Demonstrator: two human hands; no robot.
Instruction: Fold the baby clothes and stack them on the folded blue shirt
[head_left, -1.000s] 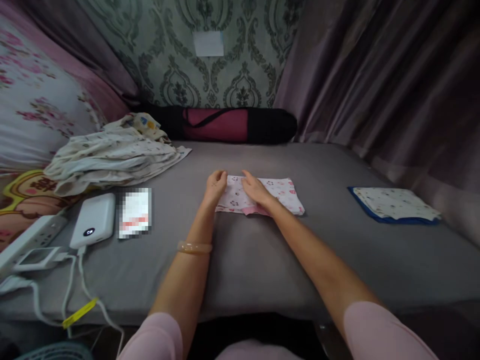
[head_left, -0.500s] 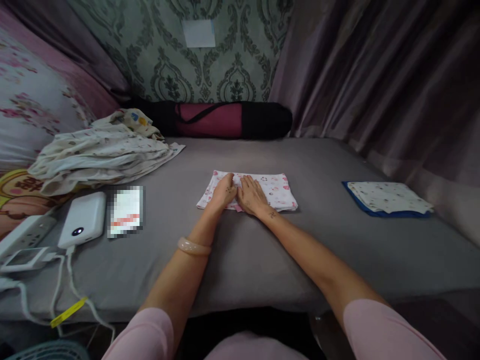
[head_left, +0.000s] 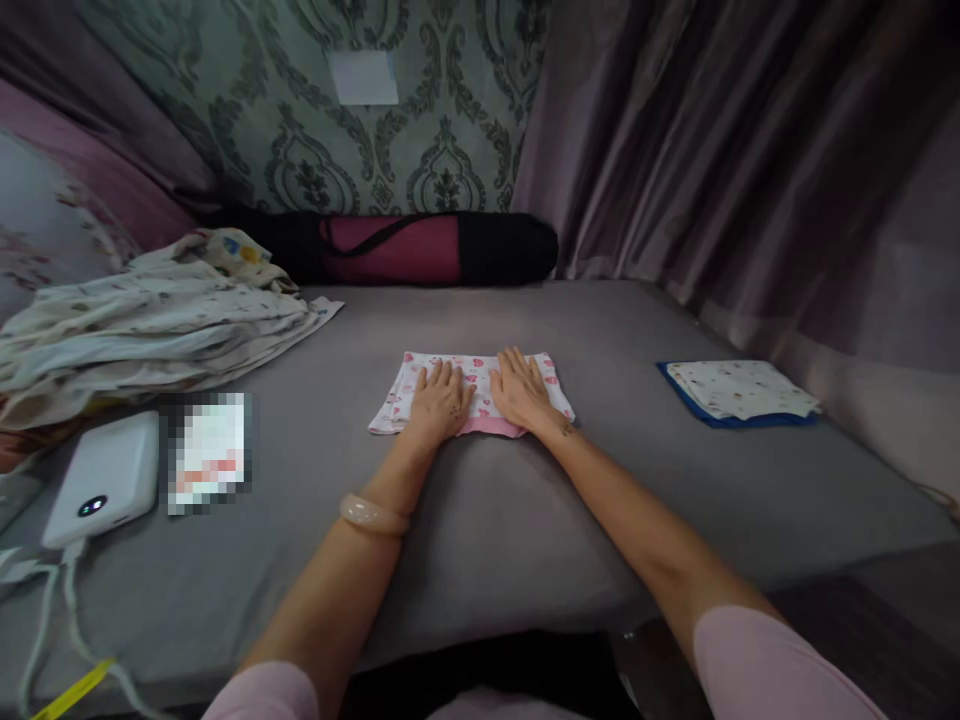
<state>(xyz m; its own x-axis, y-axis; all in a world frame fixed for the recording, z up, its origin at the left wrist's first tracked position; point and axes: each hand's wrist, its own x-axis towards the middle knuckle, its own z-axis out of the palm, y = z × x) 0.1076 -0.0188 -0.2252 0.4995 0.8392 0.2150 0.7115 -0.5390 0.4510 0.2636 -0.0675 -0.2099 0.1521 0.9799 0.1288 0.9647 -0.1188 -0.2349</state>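
Note:
A folded white cloth with pink hearts [head_left: 480,375] lies flat in front of me, a plain pink strip showing along its near edge. My left hand [head_left: 441,402] rests palm down on its left half, fingers stretched out. On the right half my right hand [head_left: 520,388] lies flat too, fingers spread a little. Bare printed fabric shows between the two hands. What lies under the palms is hidden.
Folded clothes, cream over blue [head_left: 742,392], lie at the right. To the left are a heap of printed clothes [head_left: 172,310], a white power bank [head_left: 109,475] with cables and a blurred-out item [head_left: 210,450]. A black and maroon bag [head_left: 397,248] lies along the wall.
My hands have moved apart on the cloth, and my left hand has turned from its edge to lie flat. The pink strip shows more. The view has shifted right.

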